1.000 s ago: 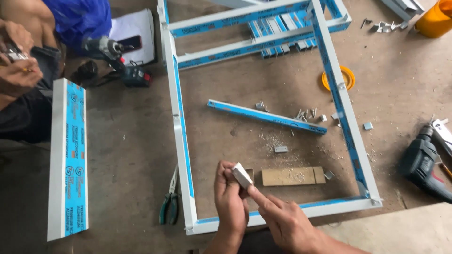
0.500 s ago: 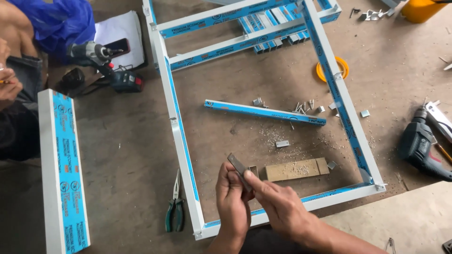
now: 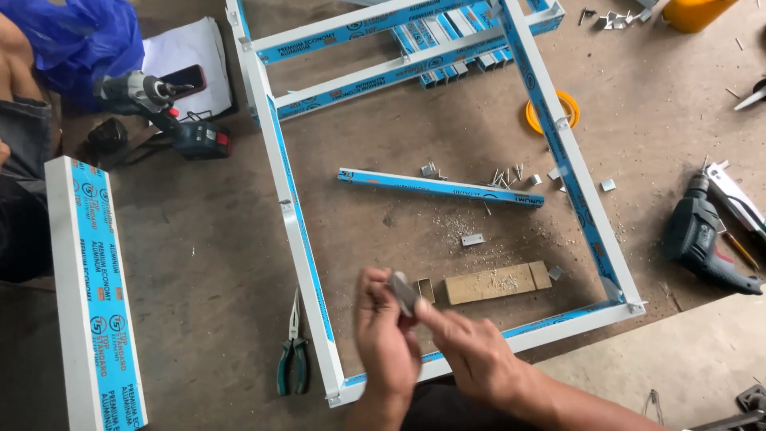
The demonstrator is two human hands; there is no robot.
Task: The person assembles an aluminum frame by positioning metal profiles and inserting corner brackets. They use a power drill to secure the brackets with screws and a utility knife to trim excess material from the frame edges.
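1. While both hands work near its lower rail, the white aluminium frame (image 3: 299, 239) with blue film is the biggest thing in view; it lies flat on the brown floor (image 3: 199, 263), and every place below is told from it.
2. Left of the frame, well apart, a thick white bar (image 3: 92, 295) with a blue strip lies on the floor beside a seated person's leg (image 3: 24, 183).
3. Inside the frame, toward its upper half, a slim blue-filmed bar (image 3: 439, 187) lies loose, with small metal clips and screws (image 3: 503, 175) scattered just above it.
4. Inside the frame near the lower rail, a wooden block (image 3: 495, 282) rests among metal filings.
5. Beyond the frame's upper left corner, a cordless drill (image 3: 159, 108) lies beside white paper (image 3: 187, 60) that carries a phone (image 3: 182, 80).
6. Right of the frame, a dark power drill (image 3: 706, 239) lies on the floor; an orange bucket (image 3: 698, 12) stands past the upper right corner, its contents out of view.
7. Just outside the frame's right rail, a yellow tape roll (image 3: 546, 112) lies flat.
8. Just left of the frame's left rail, green-handled pliers (image 3: 291, 359) lie on the floor.
9. Over the lower rail, the left hand (image 3: 387, 343) curls its fingers around a small grey metal bracket (image 3: 403, 291).
10. The right hand (image 3: 471, 351) pinches the same bracket from the other side, fingertips closed on it.
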